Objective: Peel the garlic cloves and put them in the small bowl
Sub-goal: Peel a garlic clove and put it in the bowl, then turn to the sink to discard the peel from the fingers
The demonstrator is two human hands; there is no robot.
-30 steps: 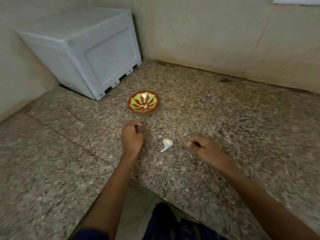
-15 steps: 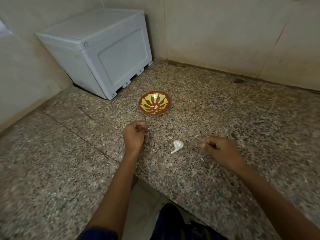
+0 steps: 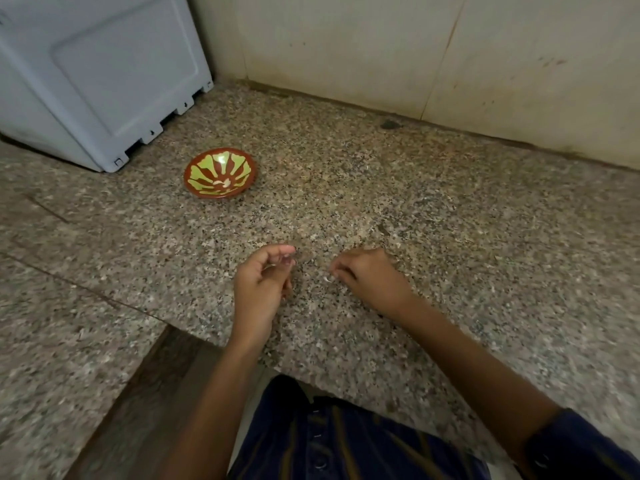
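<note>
At lower centre, a dark striped shirt meets the speckled granite counter. Mid-frame, the left hand curls its fingers, pinching something small and blurred. The right hand curls around a pale garlic clove. Toward the upper left sits the round, glossy red-and-green small bowl, pale pieces inside, before a grey plastic box.

Place: I stand in a home kitchen.
Signs: speckled granite counter, tiled wall, painted bowl.
</note>
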